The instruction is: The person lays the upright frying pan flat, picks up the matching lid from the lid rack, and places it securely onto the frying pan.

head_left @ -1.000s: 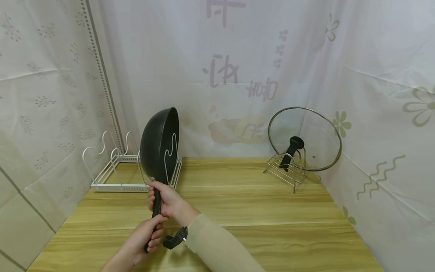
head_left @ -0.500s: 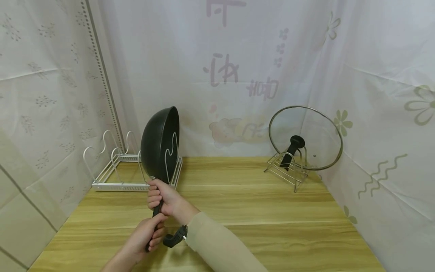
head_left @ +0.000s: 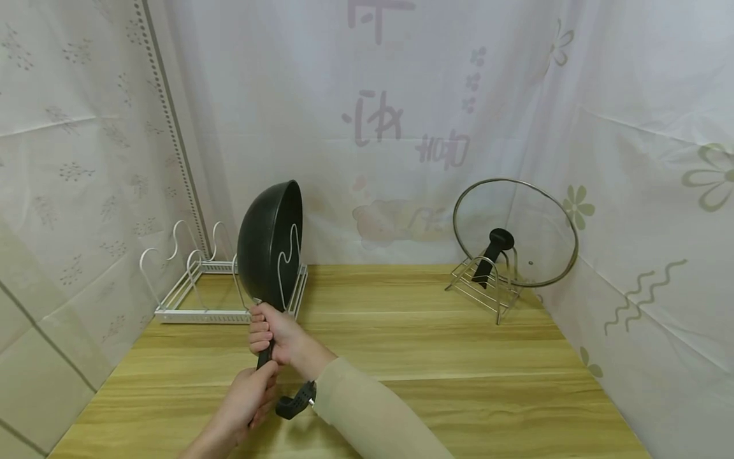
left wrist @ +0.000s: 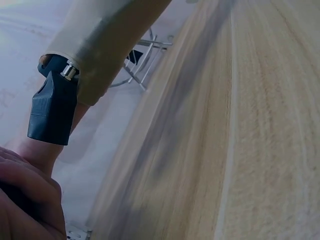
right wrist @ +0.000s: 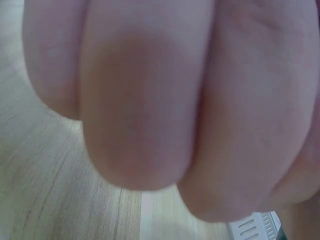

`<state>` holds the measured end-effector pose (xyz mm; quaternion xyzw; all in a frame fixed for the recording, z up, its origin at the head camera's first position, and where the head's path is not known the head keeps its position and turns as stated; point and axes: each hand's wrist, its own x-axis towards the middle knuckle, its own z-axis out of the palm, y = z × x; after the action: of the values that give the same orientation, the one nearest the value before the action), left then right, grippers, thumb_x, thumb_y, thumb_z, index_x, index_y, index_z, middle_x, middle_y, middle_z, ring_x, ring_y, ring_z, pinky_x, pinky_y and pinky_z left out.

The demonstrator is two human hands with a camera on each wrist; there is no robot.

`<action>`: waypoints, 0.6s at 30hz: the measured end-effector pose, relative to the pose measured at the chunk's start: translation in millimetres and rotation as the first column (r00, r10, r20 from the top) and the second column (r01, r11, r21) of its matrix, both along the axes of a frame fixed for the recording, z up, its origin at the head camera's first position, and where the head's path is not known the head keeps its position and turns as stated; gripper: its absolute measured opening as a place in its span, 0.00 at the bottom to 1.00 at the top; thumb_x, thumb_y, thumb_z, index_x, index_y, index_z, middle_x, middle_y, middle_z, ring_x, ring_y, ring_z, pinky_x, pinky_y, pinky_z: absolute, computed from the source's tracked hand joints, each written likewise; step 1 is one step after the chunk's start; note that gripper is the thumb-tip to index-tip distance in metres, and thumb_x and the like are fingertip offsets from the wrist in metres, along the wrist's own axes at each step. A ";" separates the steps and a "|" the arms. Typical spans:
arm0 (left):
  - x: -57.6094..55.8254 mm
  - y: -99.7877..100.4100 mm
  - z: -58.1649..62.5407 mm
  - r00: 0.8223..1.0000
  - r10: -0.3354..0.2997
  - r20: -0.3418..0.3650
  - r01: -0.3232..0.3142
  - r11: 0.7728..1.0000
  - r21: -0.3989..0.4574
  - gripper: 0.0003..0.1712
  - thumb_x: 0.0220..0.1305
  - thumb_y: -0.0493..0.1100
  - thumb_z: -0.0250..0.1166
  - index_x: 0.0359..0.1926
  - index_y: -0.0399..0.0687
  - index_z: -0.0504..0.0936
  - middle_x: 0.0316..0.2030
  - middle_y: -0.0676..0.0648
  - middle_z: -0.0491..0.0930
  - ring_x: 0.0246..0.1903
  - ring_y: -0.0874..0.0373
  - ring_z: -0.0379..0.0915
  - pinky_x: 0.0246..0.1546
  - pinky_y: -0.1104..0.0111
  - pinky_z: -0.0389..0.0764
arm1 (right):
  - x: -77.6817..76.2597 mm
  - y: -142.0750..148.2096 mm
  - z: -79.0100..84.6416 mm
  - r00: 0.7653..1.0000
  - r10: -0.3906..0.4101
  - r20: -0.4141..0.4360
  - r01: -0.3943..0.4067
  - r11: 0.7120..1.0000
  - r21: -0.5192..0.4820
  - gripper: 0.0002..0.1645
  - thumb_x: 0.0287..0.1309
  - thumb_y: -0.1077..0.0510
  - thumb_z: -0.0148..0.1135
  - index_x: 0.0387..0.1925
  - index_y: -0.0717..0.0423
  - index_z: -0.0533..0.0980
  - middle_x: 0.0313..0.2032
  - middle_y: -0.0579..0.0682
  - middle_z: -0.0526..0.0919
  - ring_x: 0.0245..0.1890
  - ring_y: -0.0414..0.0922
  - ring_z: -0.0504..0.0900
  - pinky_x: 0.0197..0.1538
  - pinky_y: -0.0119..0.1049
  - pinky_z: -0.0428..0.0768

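A black wok [head_left: 258, 242] stands on edge in the right end of a white wire pan rack [head_left: 201, 315], its hollow side turned to the right. Its black handle [head_left: 264, 357] slopes down toward the person. Close below the pan, my right hand [head_left: 281, 335] grips the handle with fingers curled over it. My left hand [head_left: 246, 395] holds the handle's lower end, thumb lying along the top. Fingers [right wrist: 140, 125] fill most of the right wrist view and hide the handle there. In the left wrist view, the left hand [left wrist: 30, 200] is curled at the lower left corner.
On the right, a small wire stand [head_left: 482, 293] holds a glass lid [head_left: 545, 217] with a black knob and handle. A black wrist camera [head_left: 295, 401] hangs under the right wrist, above the wooden table [head_left: 401, 357]. Printed curtains [head_left: 321, 127] enclose the back and sides.
My right fingers have curled over the front of the handle. My left hand has turned slightly at the handle's end, and its fingers show less. The wok stays in place.
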<state>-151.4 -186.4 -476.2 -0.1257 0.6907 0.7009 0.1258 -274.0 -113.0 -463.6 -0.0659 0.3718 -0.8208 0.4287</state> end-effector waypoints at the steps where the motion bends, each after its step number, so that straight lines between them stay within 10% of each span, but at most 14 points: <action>1: 0.1 0.7 -0.2 1.000 0.009 0.001 -0.009 1.000 0.001 0.27 0.70 0.42 0.56 0.14 0.58 0.57 0.10 0.61 0.56 0.07 0.69 0.49 0.07 0.75 0.56 | -0.1 -0.3 -0.6 1.000 0.000 0.000 0.000 1.000 0.001 0.27 0.79 0.54 0.46 0.18 0.39 0.59 0.12 0.32 0.57 0.10 0.28 0.54 0.18 0.20 0.53; 18: 1.6 2.8 0.9 0.999 0.044 -0.021 -0.046 0.996 -0.071 0.23 0.71 0.42 0.55 0.16 0.54 0.62 0.10 0.59 0.58 0.07 0.67 0.50 0.06 0.73 0.56 | -0.7 0.0 -0.4 1.000 0.025 -0.003 -0.025 0.999 -0.026 0.27 0.79 0.52 0.46 0.19 0.38 0.56 0.11 0.32 0.57 0.09 0.27 0.55 0.17 0.19 0.52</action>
<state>-149.8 -183.5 -475.3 -0.1388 0.7134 0.6798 0.0987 -274.6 -113.0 -464.0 -0.0771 0.3607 -0.8201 0.4375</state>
